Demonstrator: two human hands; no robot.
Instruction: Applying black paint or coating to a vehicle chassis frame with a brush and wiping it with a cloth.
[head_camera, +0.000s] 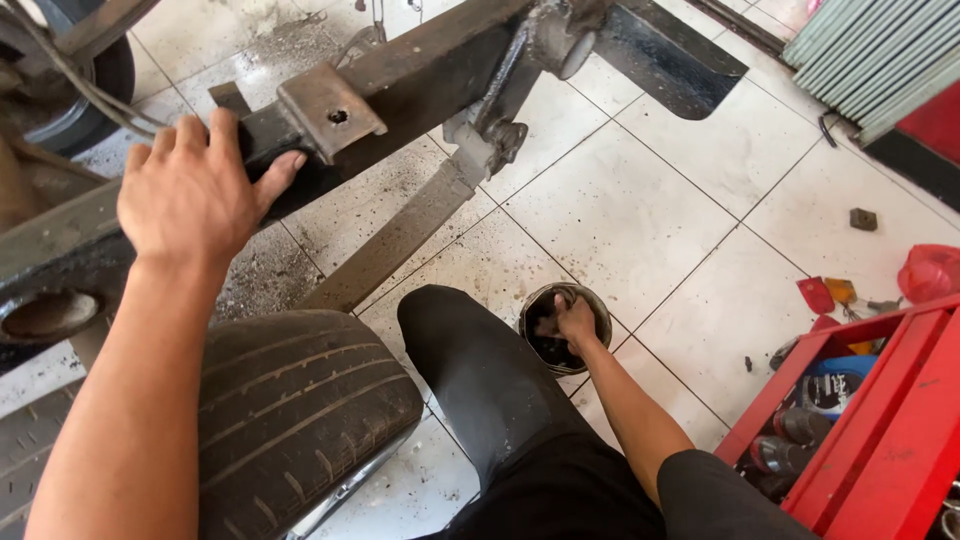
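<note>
Head view, from left to right: the left hand (195, 190) lies palm down with fingers spread, gripping the end of a dark, rusty steel frame beam (420, 75) that runs up toward the right, thumb hooked round its lower edge. Just right of the thumb a square metal plate with a hole (330, 110) sits on the beam. Below the forearm lies a worn tyre (290, 400) on the white tiled floor (640, 200), beside the person's black-trousered knee (470, 350). Just right of the knee stands a small round tin of dark grease (565, 325); the right hand (573, 320) reaches into it, fingers curled together in the dark contents. At far right stands a red tool cart (890, 420).
</note>
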